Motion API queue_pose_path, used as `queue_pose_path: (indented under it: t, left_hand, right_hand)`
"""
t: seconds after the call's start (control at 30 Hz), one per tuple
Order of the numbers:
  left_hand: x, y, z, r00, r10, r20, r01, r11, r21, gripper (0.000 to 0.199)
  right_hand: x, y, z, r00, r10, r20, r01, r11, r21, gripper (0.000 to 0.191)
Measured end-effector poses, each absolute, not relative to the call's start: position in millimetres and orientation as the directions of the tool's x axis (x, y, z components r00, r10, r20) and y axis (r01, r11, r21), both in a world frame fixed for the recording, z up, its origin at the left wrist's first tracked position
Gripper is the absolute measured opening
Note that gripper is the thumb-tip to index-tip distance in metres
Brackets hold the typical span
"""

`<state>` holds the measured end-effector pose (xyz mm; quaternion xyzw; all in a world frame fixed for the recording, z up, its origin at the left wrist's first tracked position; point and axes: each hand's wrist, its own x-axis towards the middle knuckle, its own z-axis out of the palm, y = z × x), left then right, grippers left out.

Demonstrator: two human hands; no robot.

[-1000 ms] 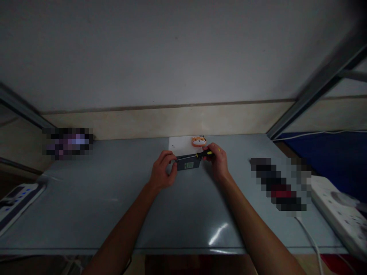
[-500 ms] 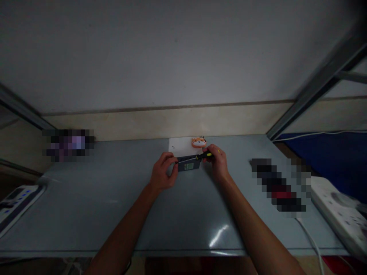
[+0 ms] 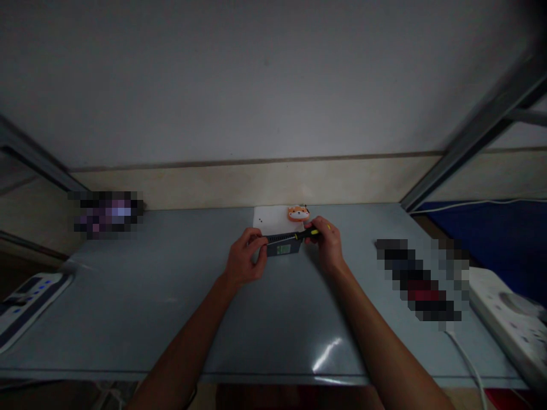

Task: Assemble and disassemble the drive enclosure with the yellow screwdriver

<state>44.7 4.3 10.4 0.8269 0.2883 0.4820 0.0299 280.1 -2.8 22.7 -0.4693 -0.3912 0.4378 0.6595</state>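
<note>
My left hand (image 3: 247, 257) is closed around the left end of a flat dark box-shaped device (image 3: 294, 247), which has a row of vent slots along its top edge and a greenish label. In my right hand (image 3: 328, 242) is a screwdriver (image 3: 311, 232) with a black and yellow handle. Its thin shaft lies across the device's slotted edge, pointing left toward my left fingertips. Those fingers hide the tip, so I cannot tell what it touches. Behind the device lies a white sheet (image 3: 270, 217) with several tiny dark bits on it, perhaps screws.
An orange and white animal-face case (image 3: 298, 213) sits at the sheet's right side. White power strips lie at the right (image 3: 508, 313) and left (image 3: 32, 304) of the grey table (image 3: 171, 324). Blurred-out items stand back left and right; a white cable (image 3: 465, 356) hangs over the front edge.
The whole view has shifted slightly. Both hands keep their hold on the device and the screwdriver, with hardly any visible movement between them.
</note>
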Motion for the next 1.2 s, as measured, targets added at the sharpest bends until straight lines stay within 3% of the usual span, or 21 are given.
queue_pose_path:
  t: [0.2, 0.43, 0.57, 0.67, 0.77, 0.97, 1.07, 1.2]
  left_hand:
    - [45.7, 4.7, 10.8, 0.372, 0.485, 0.792, 0.428, -0.846, 0.317, 0.015]
    - [44.3, 6.6, 7.9, 0.452, 0.414, 0.790, 0.467, -0.864, 0.186, 0.018]
    - [45.0, 6.4, 7.7, 0.459, 0.443, 0.770, 0.496, -0.847, 0.191, 0.024]
    - [47.2, 5.5, 6.5, 0.465, 0.483, 0.742, 0.442, -0.853, 0.278, 0.028]
    - [48.9, 6.6, 2.8, 0.407, 0.566, 0.716, 0.357, -0.821, 0.446, 0.022]
    - [43.9, 19.1, -5.4, 0.204, 0.789, 0.579, 0.322, -0.613, 0.722, 0.011]
    - [41.9, 23.0, -7.9, 0.216, 0.842, 0.494, 0.369, -0.539, 0.757, 0.010]
    - [43.7, 22.3, -11.3, 0.310, 0.834, 0.457, 0.421, -0.552, 0.720, 0.010]
  right_hand:
    - [286.3, -1.7, 23.9, 0.348, 0.931, 0.114, -0.198, 0.192, -0.961, 0.031]
    - [297.8, 3.4, 26.3, 0.507, 0.859, 0.067, -0.320, 0.260, -0.911, 0.027]
    - [296.8, 4.1, 23.8, 0.515, 0.855, 0.062, -0.319, 0.259, -0.911, 0.026]
    - [295.2, 3.7, 22.9, 0.507, 0.859, 0.063, -0.311, 0.251, -0.917, 0.026]
    - [295.2, 3.9, 23.5, 0.518, 0.854, 0.052, -0.325, 0.253, -0.911, 0.025]
    - [297.1, 4.8, 25.2, 0.543, 0.838, 0.054, -0.324, 0.269, -0.907, 0.023]
    - [296.9, 4.3, 25.5, 0.541, 0.838, 0.071, -0.308, 0.276, -0.910, 0.022]
    - [296.6, 3.7, 24.4, 0.523, 0.848, 0.080, -0.290, 0.265, -0.920, 0.023]
